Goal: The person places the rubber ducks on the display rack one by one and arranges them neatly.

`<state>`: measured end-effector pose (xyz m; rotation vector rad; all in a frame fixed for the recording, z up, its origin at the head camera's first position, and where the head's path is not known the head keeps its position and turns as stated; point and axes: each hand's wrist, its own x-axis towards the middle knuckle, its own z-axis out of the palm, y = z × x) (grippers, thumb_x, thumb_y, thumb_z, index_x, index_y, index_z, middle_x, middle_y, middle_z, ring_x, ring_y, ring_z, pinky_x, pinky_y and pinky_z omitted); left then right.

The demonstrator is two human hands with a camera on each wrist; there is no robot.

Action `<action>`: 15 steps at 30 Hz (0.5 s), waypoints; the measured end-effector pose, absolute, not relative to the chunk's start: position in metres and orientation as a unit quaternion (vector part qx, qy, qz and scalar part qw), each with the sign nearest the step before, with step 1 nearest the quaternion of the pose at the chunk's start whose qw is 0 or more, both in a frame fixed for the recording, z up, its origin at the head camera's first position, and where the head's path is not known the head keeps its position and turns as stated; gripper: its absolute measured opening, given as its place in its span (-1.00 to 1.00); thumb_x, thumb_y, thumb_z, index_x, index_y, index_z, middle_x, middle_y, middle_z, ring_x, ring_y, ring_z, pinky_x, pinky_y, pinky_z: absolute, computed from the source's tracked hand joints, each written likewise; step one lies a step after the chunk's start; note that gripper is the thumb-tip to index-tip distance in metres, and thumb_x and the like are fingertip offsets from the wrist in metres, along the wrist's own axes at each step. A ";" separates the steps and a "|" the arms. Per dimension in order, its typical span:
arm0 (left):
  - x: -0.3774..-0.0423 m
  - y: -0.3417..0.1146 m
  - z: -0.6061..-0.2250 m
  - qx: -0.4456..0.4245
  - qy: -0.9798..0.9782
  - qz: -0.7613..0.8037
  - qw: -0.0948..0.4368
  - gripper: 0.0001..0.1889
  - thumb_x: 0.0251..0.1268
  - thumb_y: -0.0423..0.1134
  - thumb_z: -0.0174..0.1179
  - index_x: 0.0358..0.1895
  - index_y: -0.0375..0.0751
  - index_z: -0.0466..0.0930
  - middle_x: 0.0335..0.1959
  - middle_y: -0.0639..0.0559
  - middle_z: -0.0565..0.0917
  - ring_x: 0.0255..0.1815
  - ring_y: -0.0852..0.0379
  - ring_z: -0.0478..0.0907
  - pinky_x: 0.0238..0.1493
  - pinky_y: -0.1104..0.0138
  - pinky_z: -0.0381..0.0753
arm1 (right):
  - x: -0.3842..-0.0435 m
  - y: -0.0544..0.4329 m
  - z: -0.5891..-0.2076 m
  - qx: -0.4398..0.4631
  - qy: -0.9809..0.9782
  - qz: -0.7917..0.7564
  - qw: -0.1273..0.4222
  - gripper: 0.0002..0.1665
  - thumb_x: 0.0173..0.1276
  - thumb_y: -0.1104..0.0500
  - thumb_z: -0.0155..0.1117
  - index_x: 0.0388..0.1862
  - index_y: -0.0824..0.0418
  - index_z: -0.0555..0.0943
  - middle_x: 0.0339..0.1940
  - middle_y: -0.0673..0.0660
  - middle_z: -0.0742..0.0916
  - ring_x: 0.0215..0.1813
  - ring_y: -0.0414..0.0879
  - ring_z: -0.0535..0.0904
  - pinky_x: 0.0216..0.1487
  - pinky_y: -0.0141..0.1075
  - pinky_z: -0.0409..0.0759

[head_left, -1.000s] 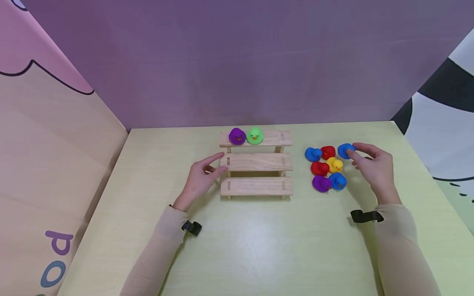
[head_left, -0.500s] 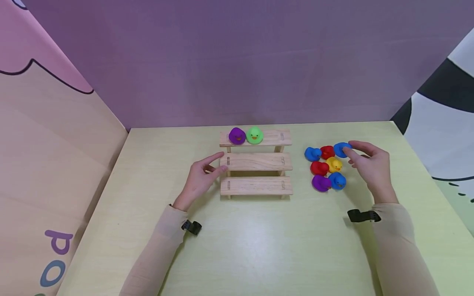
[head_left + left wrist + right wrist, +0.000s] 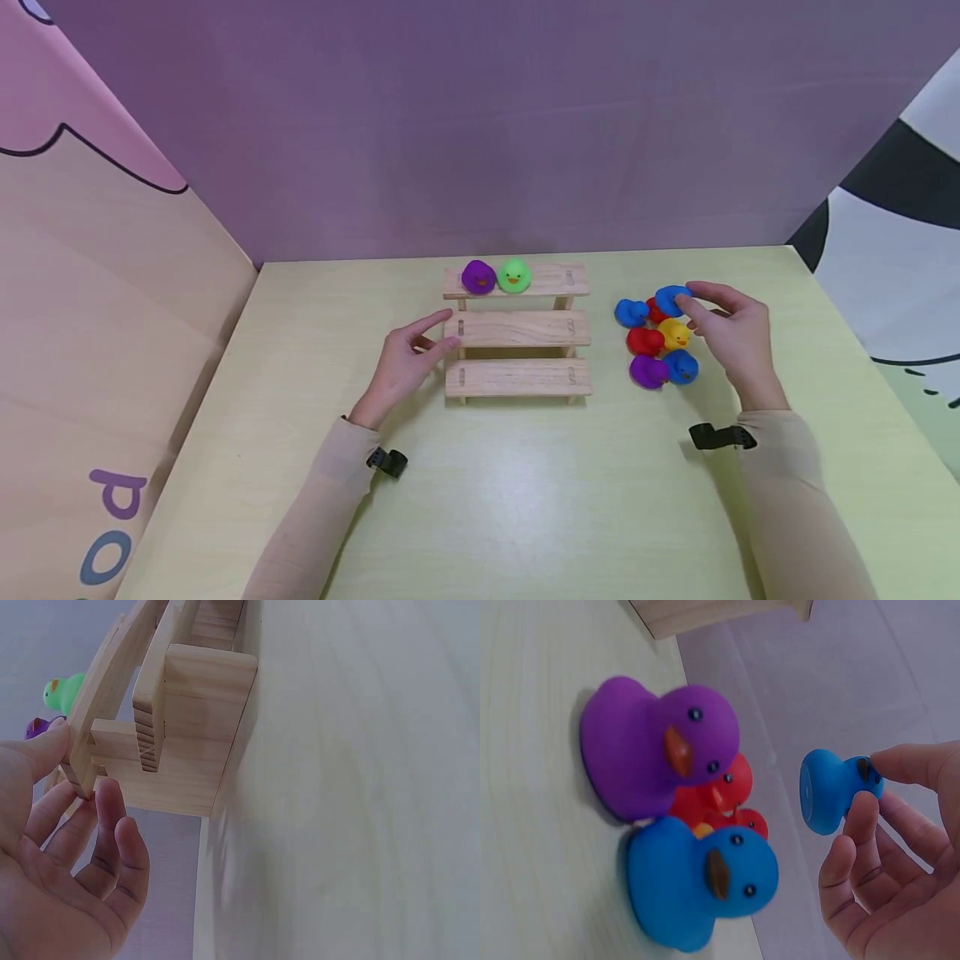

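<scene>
My right hand [image 3: 738, 343] pinches a blue rubber duck [image 3: 669, 300] by its head, raised off the table over the back of a duck group. In the right wrist view the held duck's pale flat base shows, apart from the purple duck [image 3: 634, 750] and another blue duck [image 3: 667, 881] on the table. My left hand [image 3: 403, 365] grips the left end of the middle plank of a three-step wooden rack [image 3: 525, 329], thumb on one face and fingers beneath. On the rack's top step sit a purple duck [image 3: 478, 277] and a green duck [image 3: 514, 276].
Around the group stand a blue duck [image 3: 630, 313], a red duck [image 3: 645, 342], a yellow duck [image 3: 674, 334] and a second red duck, partly covered by the held one. The pale wooden table [image 3: 510, 500] meets a purple backdrop [image 3: 525, 125] behind the rack.
My right hand has carried the blue duck leftward and slightly up, from beside the group to over the back red duck. The left hand keeps its place on the rack.
</scene>
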<state>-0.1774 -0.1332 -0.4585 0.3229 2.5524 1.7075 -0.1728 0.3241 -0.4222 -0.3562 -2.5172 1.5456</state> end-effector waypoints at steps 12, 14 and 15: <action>-0.178 -0.134 -0.459 0.100 0.825 0.555 0.026 -0.47 0.50 -0.04 0.38 0.48 0.12 0.60 0.14 -0.20 0.72 -0.14 0.01 0.60 -0.45 0.36 0.47 | -0.176 0.308 -0.417 -0.093 -0.824 0.551 0.094 -0.37 0.56 -0.07 0.37 0.45 0.23 0.60 -0.08 -0.45 0.69 -0.29 -0.32 0.66 -0.23 -0.58 0.61; -0.178 -0.133 -0.459 0.102 0.826 0.554 0.025 -0.47 0.50 -0.05 0.38 0.48 0.11 0.59 0.15 -0.20 0.72 -0.14 0.01 0.61 -0.45 0.36 0.47 | -0.176 0.305 -0.416 -0.089 -0.824 0.553 0.091 -0.38 0.56 -0.06 0.37 0.45 0.23 0.60 -0.09 -0.46 0.69 -0.27 -0.32 0.66 -0.23 -0.57 0.61; -0.178 -0.133 -0.459 0.102 0.826 0.554 0.025 -0.47 0.50 -0.05 0.38 0.48 0.11 0.59 0.16 -0.20 0.72 -0.14 0.01 0.61 -0.45 0.36 0.47 | -0.176 0.303 -0.416 -0.087 -0.824 0.553 0.090 -0.38 0.56 -0.06 0.37 0.45 0.23 0.60 -0.08 -0.47 0.69 -0.26 -0.32 0.66 -0.23 -0.57 0.61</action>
